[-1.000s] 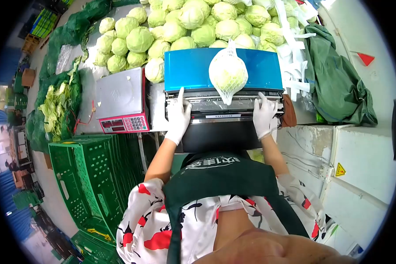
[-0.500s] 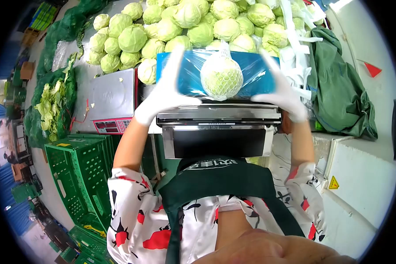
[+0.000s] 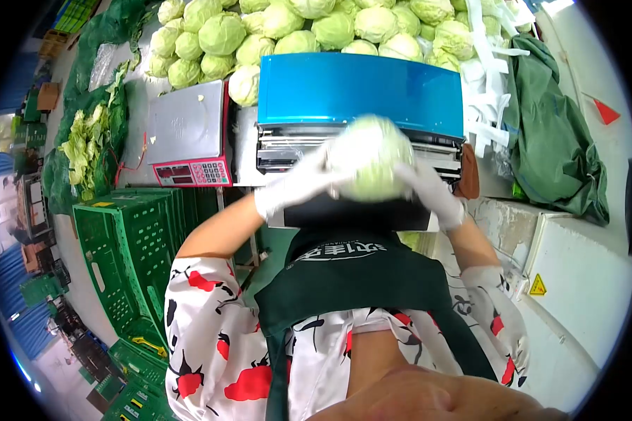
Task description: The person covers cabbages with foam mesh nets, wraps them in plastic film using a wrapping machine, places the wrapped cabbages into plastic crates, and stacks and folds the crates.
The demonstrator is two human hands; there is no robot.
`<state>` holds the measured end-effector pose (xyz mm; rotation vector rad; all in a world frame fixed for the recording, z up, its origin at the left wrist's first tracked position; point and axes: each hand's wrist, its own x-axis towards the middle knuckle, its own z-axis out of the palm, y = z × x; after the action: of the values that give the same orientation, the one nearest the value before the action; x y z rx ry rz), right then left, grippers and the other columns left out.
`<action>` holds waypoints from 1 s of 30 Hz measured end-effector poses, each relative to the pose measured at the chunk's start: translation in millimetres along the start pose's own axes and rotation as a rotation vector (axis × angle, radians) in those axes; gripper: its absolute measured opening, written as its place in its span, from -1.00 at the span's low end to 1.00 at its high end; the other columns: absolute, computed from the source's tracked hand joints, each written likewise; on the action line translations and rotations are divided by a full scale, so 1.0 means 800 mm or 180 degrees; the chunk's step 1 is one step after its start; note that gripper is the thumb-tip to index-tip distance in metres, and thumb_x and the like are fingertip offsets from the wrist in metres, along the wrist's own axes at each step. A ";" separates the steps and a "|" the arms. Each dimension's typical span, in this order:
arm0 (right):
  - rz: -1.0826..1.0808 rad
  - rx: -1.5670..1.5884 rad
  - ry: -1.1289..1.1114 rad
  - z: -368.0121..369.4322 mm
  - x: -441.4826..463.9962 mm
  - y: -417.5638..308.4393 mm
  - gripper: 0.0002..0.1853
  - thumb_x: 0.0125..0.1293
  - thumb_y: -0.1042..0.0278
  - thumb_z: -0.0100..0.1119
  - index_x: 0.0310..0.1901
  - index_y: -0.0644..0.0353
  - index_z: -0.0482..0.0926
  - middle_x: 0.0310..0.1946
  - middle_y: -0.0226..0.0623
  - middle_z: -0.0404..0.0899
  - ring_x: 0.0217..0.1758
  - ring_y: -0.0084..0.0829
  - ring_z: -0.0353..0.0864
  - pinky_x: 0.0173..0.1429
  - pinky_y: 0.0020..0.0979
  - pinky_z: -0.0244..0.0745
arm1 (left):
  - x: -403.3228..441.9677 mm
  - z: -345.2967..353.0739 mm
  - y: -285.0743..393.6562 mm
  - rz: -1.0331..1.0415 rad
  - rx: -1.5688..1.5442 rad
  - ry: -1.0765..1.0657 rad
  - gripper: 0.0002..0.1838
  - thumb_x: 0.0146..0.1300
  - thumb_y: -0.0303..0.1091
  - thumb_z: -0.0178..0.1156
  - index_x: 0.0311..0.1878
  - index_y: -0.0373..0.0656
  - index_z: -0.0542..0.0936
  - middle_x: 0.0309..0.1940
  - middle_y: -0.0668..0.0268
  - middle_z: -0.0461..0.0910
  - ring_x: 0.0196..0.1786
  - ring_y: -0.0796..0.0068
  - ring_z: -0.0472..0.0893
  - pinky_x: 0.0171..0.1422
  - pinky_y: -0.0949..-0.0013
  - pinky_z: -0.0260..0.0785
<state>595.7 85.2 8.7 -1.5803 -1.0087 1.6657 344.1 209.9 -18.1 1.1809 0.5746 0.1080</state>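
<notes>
A pale green cabbage (image 3: 373,160), slightly blurred by motion, is held up between my two white-gloved hands in front of the film wrapping machine (image 3: 358,88). My left hand (image 3: 305,179) grips its left side and my right hand (image 3: 432,193) grips its lower right side. Some fingertips are hidden behind the cabbage or smeared. The machine's blue top lies just beyond the cabbage, and its black front plate (image 3: 316,214) shows beneath it.
Many cabbages (image 3: 221,35) are heaped on the table behind the machine. A scale (image 3: 186,126) with a red keypad stands to the left, above green crates (image 3: 130,259). White netting sleeves (image 3: 484,91) and a green cloth bundle (image 3: 562,133) lie on the right.
Both hands, spread apart at the blue top before, have come together and closed around the cabbage. The cabbage has moved off the blue top toward my body.
</notes>
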 end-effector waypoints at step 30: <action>0.0767 -0.0833 0.1965 0.079 -0.126 0.285 -0.80 0.49 0.24 0.10 -0.19 0.18 0.59 -0.48 -0.38 0.45 -0.50 -0.54 0.38 -0.37 -0.46 0.36 | -0.165 0.045 -0.201 -0.0781 -0.1196 0.1670 -0.61 0.60 -0.21 -0.06 0.28 -0.23 0.52 -0.62 0.54 0.34 -0.68 0.77 0.24 -0.63 0.64 0.08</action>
<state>556.2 -124.4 -134.5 -2.2711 -0.7441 1.0813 214.5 67.1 -104.6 0.7030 1.1040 0.3074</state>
